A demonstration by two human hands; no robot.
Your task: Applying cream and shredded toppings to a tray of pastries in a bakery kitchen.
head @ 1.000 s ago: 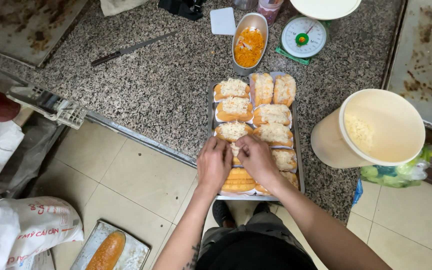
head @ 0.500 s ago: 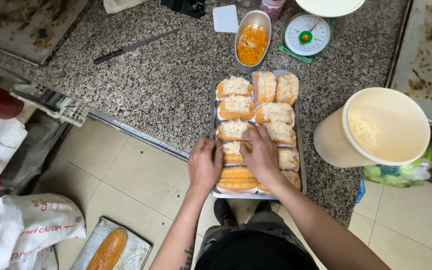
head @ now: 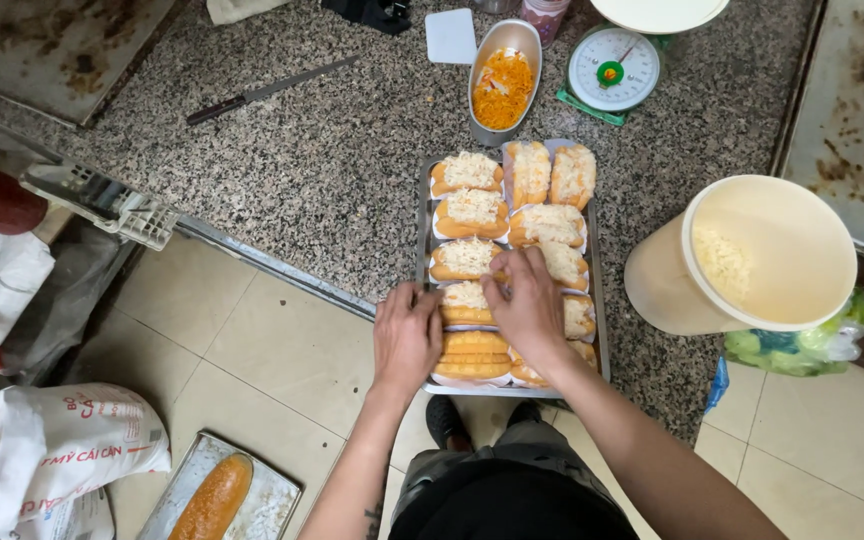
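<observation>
Golden rolls half hidden under both hands.

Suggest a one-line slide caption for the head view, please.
Both hands, left hand and right hand, rest on topped buns in a metal tray.

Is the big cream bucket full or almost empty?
Almost empty. The cream bucket stands on the counter with no lid on, and you can see far down its bare inside wall to just a little pale shredded stuff.
</observation>
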